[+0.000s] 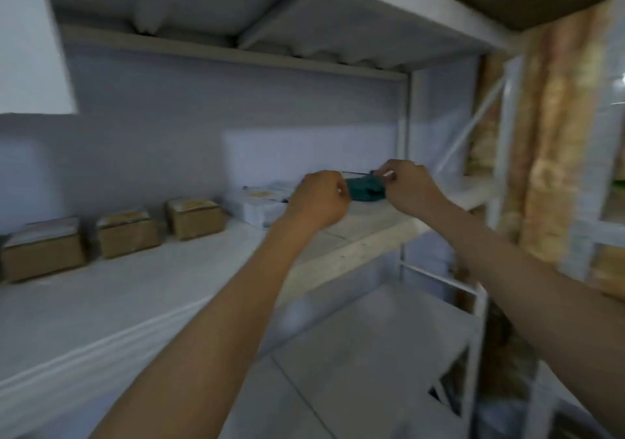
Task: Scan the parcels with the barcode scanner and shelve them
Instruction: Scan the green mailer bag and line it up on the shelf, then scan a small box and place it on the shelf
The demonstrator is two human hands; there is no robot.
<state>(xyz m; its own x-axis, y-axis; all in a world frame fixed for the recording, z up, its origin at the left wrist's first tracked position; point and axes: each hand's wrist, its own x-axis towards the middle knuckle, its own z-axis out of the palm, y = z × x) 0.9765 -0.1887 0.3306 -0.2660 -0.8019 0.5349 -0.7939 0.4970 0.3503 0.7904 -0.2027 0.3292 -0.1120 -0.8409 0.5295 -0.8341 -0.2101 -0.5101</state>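
A small teal parcel (367, 191) sits between my two hands at the right end of the white shelf (135, 290). My left hand (319, 200) grips its left end with curled fingers. My right hand (411, 186) holds its right end, thumb and fingers pinched at the top edge. Whether the parcel touches the shelf is unclear in the blur. Three brown cardboard parcels (194, 217) (126, 232) (42, 249) stand in a row along the back of the same shelf. A white parcel (262, 207) lies just left of my left hand. No barcode scanner is in view.
An upper shelf (236, 53) spans overhead. The rack's white upright (404, 117) stands behind my right hand. A lower shelf (372, 354) lies beneath. To the right, a tan wrapped stack (554, 168) fills the neighbouring rack.
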